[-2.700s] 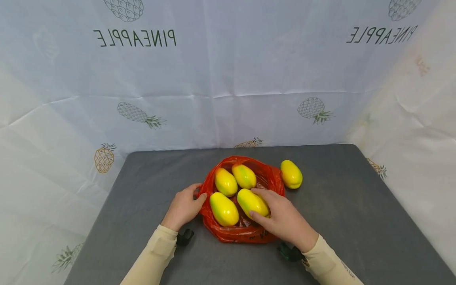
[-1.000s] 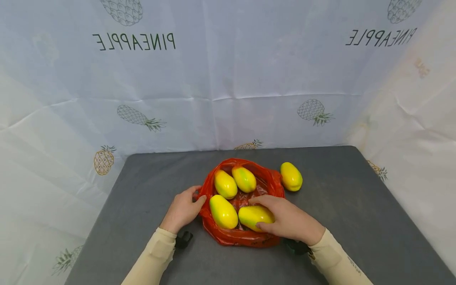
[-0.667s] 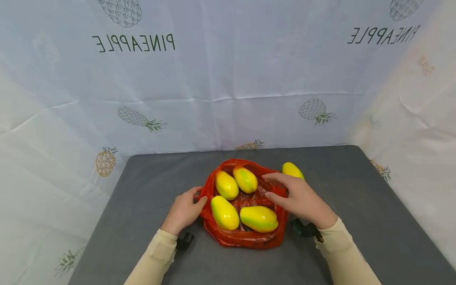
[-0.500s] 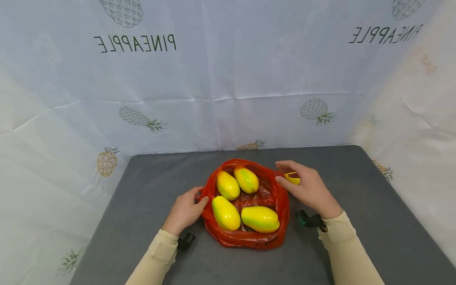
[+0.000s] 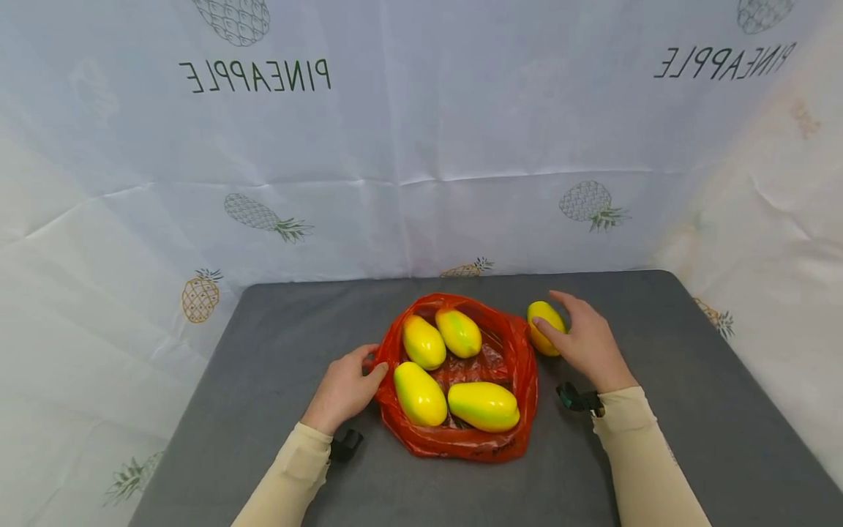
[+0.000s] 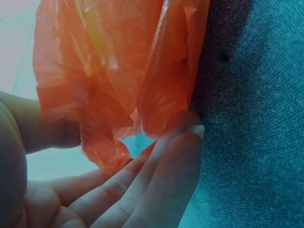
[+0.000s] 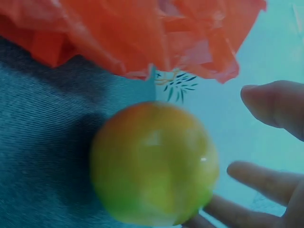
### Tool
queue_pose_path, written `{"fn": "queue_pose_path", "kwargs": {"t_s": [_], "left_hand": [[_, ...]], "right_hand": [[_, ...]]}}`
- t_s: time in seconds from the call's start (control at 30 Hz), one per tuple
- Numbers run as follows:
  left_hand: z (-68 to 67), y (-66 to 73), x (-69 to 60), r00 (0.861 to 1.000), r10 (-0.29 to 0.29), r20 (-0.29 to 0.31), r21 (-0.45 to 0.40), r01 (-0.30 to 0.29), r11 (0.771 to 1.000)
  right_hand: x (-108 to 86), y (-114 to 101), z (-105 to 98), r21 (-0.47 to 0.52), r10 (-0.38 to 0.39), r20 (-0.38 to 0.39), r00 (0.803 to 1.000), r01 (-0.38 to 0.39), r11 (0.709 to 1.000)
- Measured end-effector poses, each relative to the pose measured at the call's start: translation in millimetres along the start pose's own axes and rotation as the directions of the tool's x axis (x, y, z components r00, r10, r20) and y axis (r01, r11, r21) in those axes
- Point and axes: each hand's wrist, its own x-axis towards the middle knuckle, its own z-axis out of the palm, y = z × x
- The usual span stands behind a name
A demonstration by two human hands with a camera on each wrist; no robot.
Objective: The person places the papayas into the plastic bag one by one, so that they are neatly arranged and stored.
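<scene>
A red plastic bag [image 5: 466,444] stands with its mouth wide, and several glossy yellow fruits [image 5: 484,406], shaped like mangoes or small papayas, lie inside it. At the bag's left rim, my left hand [image 5: 344,386] holds the plastic between thumb and fingers. The left wrist view shows the crumpled bag edge [image 6: 107,147] between them. One more yellow fruit [image 5: 543,329] rests on the table just right of the bag. My right hand [image 5: 589,344] is spread at that fruit's right side. In the right wrist view, thumb and forefinger stand apart from the fruit [image 7: 154,164], while lower fingers reach behind it, partly hidden.
The dark grey table [image 5: 283,329] reaches back to a white cloth [image 5: 421,132] printed with pineapples, which also hangs at both sides. Black straps with small devices [image 5: 345,445] sit at both wrists.
My right hand set a fruit down crosswise in the bag's front right, let go, and moved right and back to the fruit outside. My left hand has stayed at the rim.
</scene>
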Motion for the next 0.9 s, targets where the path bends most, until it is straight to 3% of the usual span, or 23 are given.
{"fn": "queue_pose_path", "kwargs": {"t_s": [0.63,0.9], "left_hand": [[-0.9,0.6,-1.5,1.000,-0.011,0.010,-0.001,0.011,1.000],[-2.9,3.0,-1.3,1.000,-0.004,0.018,0.000,0.004,1.000]], "right_hand": [[6.5,16,16,0.022,0.101,0.089,0.991,-0.103,0.994],[6.0,17,12,0.013,0.127,0.093,0.988,-0.129,0.992]]}}
